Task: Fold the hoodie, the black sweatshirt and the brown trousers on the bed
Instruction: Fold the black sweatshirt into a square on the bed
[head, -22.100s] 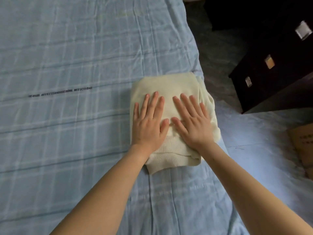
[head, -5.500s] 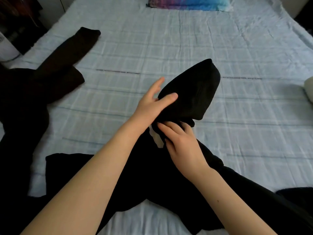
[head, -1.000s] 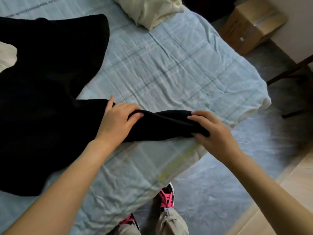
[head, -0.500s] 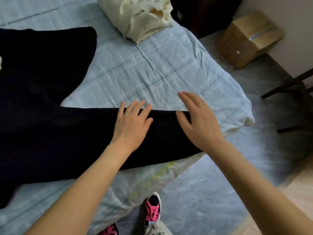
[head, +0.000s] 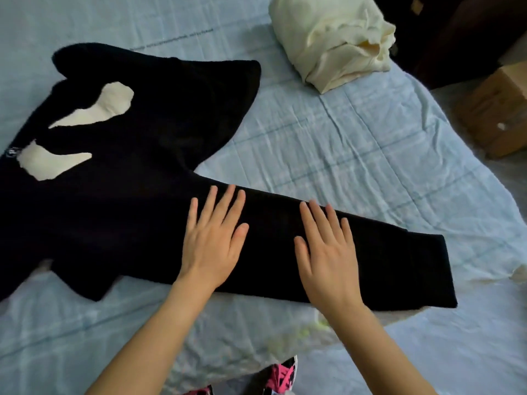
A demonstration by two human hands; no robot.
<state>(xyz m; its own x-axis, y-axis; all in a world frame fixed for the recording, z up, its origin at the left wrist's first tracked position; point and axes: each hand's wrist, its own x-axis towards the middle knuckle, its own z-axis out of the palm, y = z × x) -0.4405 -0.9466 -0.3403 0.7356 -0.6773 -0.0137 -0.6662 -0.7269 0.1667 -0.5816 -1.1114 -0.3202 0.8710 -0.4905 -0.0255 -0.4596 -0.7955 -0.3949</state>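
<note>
A: Your big, soft black sweatshirt (head: 119,195) lies spread out flat on the light blue checked bed sheet (head: 356,143), mostly on the left. It has two cream patches (head: 94,109) with long pointy ends.

B: One long black sleeve (head: 399,266) runs out to the right, along the near edge of the bed. Its cuff end is square and comes close to the bed's near right corner.

A: Your left hand (head: 212,240) lies flat on that sleeve, with the fingers straight and spread wide. It holds nothing.

B: Your right hand (head: 328,252) is flat on the sleeve too, just to the right of the left one, with straight fingers. The two hands do not touch.

A: There is a small tag (head: 12,151) at the left edge of the sweatshirt. It is too small to read.

B: A thin line of tiny dark print (head: 171,41) runs across the sheet on the far side. That cannot be read either.

A: The folded cream hoodie (head: 330,38) sits at the far right of the bed, well apart from the sweatshirt. It looks thick and lumpy, with loose floppy folds on its right side.

B: The sheet is thin and full of wrinkles. On the floor to the right stands a brown cardboard box (head: 496,109). Near you are your shoes with pink laces (head: 281,374).
</note>
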